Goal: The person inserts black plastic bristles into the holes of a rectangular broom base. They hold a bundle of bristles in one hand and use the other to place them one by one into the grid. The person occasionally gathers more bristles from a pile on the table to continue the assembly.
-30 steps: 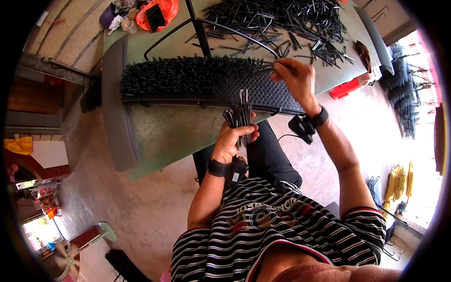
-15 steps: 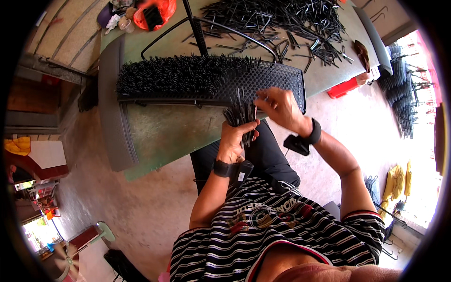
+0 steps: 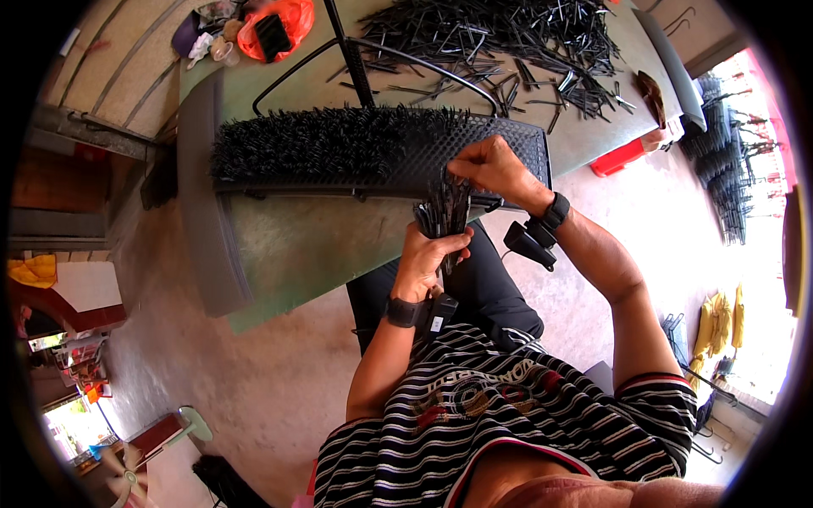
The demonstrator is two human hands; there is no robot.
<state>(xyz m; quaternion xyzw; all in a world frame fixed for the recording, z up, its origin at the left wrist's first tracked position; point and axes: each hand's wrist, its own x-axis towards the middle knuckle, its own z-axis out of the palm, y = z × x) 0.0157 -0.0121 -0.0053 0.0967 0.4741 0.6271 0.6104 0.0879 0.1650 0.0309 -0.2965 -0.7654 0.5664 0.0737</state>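
Observation:
My left hand (image 3: 428,254) is closed around an upright bundle of thin black plastic strips (image 3: 446,207). Just above it, the fingers of my right hand (image 3: 495,171) are pinched together by the bundle's upper ends; what is between them is too small to make out. Behind both hands lies a long black perforated panel (image 3: 517,157), slightly curved, with a black metal frame (image 3: 360,72) rising from its far side. Dense black bristles (image 3: 296,148) cover the panel's left and middle part, while bare holes show at its right end. A band with a small black device sits on each wrist.
The panel rests on a green table (image 3: 296,245). A large heap of loose black strips (image 3: 500,38) spreads over the table's far side. An orange plastic bag (image 3: 292,25) lies at the far left. Grey padding (image 3: 203,203) lines the left edge, and a red container (image 3: 622,159) stands off the right.
My right hand has moved left and slightly up, its fingers closing near the bundle's tips. My left hand still grips the bundle and has shifted slightly right.

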